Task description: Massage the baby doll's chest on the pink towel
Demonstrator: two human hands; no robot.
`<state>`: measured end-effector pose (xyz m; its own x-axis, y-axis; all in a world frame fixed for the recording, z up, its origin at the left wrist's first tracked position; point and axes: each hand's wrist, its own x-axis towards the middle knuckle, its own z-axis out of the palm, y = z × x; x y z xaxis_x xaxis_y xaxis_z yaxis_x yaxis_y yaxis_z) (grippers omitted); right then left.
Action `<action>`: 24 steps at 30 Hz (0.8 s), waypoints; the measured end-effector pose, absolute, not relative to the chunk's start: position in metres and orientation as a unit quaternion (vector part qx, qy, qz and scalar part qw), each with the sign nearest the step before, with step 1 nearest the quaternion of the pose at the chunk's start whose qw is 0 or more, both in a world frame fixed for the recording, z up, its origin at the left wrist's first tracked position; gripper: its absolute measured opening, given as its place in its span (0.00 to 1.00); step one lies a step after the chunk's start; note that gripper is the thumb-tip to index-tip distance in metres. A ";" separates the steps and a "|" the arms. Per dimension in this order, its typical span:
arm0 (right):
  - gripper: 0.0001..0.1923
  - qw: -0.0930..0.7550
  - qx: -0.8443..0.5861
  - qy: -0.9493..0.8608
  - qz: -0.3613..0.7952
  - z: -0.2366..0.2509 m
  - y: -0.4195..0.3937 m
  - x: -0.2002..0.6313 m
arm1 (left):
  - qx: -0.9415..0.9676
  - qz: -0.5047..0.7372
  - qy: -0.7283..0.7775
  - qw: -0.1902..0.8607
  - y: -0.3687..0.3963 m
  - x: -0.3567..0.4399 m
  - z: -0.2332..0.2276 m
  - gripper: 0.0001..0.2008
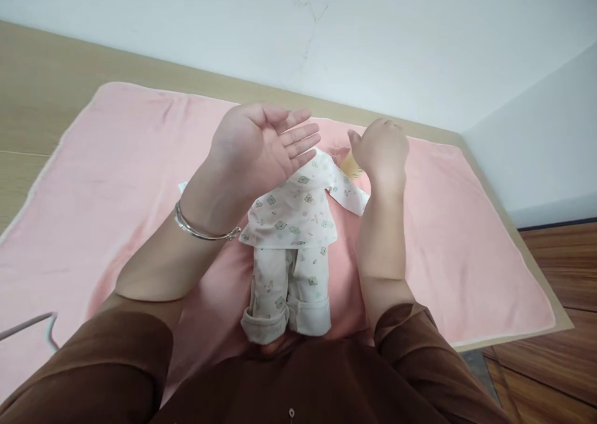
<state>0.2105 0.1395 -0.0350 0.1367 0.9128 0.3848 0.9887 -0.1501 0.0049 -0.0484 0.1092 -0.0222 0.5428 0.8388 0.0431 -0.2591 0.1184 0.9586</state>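
Note:
A baby's white long-sleeved top (298, 216) with small printed figures lies over matching trousers (308, 275) with turned-up cuffs. They look filled out, as if worn by a doll; a skin-coloured bit shows below one cuff. My left hand (268, 144) is above the top's left shoulder, palm turned up and fingers stretched out, holding nothing. Beyond the top's right sleeve is my right hand (382, 147), seen from the back with its thumb sticking out; the other fingers are hidden. Beside that thumb shows a small yellow thing (351, 165), partly covered. The area past the collar is mostly hidden.
A pink blanket (448, 237) spreads under the clothes on a pale wooden table (41, 82). The white wall (396, 51) rises behind it. At the lower left is a thin dark bent rod (28, 326). Brown wooden flooring (555, 275) lies at the right.

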 end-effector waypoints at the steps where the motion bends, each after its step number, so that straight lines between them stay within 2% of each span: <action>1: 0.42 0.129 -0.742 -0.640 -0.149 -0.035 0.139 0.211 | 0.542 0.393 0.274 0.690 0.106 -0.048 -0.022 0.24; 4: 0.43 0.125 -0.748 -0.637 -0.137 -0.030 0.132 0.212 | 0.621 0.414 0.325 0.581 0.100 -0.044 -0.028 0.26; 7: 0.37 0.098 -0.756 -0.638 -0.113 -0.020 0.123 0.213 | 0.684 0.435 0.379 0.446 0.094 -0.038 -0.041 0.28; 12: 0.27 0.104 -0.758 -0.642 -0.041 0.000 0.106 0.209 | 0.645 0.467 0.394 0.459 0.075 -0.021 -0.057 0.26; 15: 0.30 0.172 -0.728 -0.664 -0.013 0.014 0.082 0.190 | 0.636 0.487 0.405 0.440 0.059 -0.011 -0.048 0.26; 18: 0.36 0.262 -0.639 -0.722 0.039 0.023 0.049 0.158 | 0.571 0.469 0.404 0.539 0.043 -0.008 -0.015 0.26; 21: 0.43 0.261 -0.542 -0.798 0.031 0.016 0.024 0.125 | 0.405 0.424 0.341 0.735 0.029 -0.013 0.026 0.33; 23: 0.49 0.271 -0.494 -0.826 -0.017 0.003 0.014 0.108 | 0.397 0.397 0.302 0.770 0.022 -0.018 0.044 0.42; 24: 0.49 0.300 -0.470 -0.829 -0.054 -0.003 0.010 0.101 | 0.413 0.393 0.296 0.766 0.021 -0.021 0.049 0.44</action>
<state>0.1014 0.0103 -0.0032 -0.3790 0.7462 0.5473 0.8110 0.5527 -0.1918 -0.0208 0.0206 0.0490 0.5152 0.8473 -0.1290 -0.3590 0.3500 0.8652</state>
